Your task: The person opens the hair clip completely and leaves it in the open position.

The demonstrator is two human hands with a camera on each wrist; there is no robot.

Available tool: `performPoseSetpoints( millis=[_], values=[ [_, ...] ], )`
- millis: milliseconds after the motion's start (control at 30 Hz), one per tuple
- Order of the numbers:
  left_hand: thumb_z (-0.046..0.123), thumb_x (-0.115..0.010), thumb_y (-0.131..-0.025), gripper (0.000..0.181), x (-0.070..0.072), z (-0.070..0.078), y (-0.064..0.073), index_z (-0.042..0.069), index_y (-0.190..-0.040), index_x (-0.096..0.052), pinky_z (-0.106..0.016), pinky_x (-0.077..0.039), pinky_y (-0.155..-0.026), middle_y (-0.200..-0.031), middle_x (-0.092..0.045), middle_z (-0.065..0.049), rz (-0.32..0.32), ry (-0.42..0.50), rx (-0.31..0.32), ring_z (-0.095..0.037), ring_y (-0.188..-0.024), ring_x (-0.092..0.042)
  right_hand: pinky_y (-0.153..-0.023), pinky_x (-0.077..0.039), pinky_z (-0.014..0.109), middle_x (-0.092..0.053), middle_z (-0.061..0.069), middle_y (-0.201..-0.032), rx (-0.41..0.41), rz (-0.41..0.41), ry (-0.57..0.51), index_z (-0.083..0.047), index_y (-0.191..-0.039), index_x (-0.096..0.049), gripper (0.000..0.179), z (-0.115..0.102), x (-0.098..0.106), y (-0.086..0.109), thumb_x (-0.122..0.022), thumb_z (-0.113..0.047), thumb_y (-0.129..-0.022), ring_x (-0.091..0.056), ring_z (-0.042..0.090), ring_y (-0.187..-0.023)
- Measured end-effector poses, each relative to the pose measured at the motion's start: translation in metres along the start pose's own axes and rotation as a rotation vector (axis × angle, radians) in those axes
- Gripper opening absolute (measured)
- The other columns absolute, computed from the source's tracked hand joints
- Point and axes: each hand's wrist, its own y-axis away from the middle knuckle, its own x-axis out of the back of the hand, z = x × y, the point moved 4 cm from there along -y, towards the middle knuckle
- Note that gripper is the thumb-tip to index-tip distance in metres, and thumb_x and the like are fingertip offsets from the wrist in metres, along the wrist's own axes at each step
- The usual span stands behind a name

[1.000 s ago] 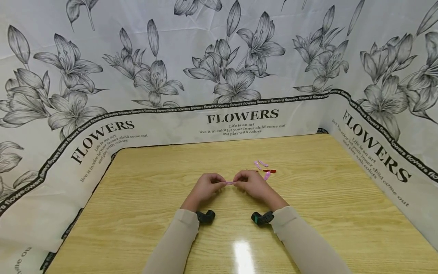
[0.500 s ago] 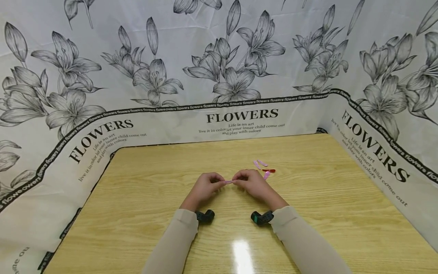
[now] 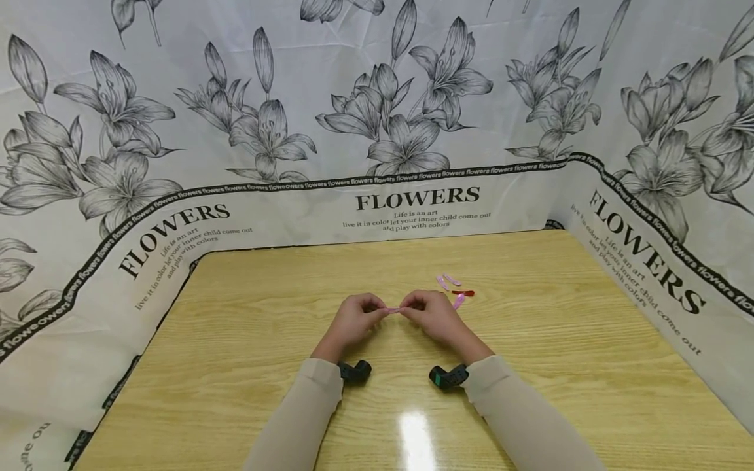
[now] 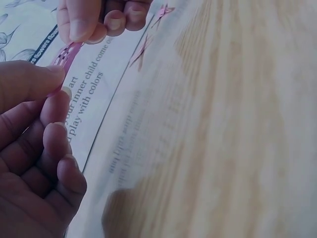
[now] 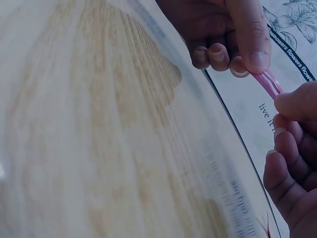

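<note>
A pink hair clip (image 3: 393,310) spans the gap between my two hands, just above the table. My left hand (image 3: 355,320) pinches one end between thumb and forefinger. The other end is pinched the same way by my right hand (image 3: 434,318). Seen from the left wrist, the hair clip (image 4: 72,55) shows slots along its narrow body, with its tips hidden under the fingers. The right wrist view shows the hair clip (image 5: 269,83) as long and thin, its strips lying side by side.
Beyond my right hand lie more pink hair clips (image 3: 452,280) and a red hair clip (image 3: 463,293). One pink clip (image 3: 459,301) sits close to that hand. The wooden table (image 3: 283,281) is bordered by a flower-printed cloth (image 3: 306,222) at the back and sides.
Both hands have shifted very slightly away from me, keeping their pinch on the pink hair clip. The clips on the table stay where they were.
</note>
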Motion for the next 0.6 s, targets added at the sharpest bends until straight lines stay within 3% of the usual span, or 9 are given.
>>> performPoseSetpoints(
  millis=[600],
  values=[
    [0.022, -0.067, -0.092, 0.008, -0.0016, 0.0066, 0.0012, 0.015, -0.087, -0.07, -0.029, -0.047, -0.065, -0.085, -0.067, 0.001, 0.098, -0.051, -0.032, -0.015, -0.074, -0.055, -0.068, -0.048, 0.028, -0.069, 0.001, -0.085, 0.015, 0.095, 0.039, -0.013, -0.089, -0.071, 0.005, -0.0035, -0.0024, 0.0006, -0.07, -0.018, -0.089, -0.057, 0.013, -0.075]
  ],
)
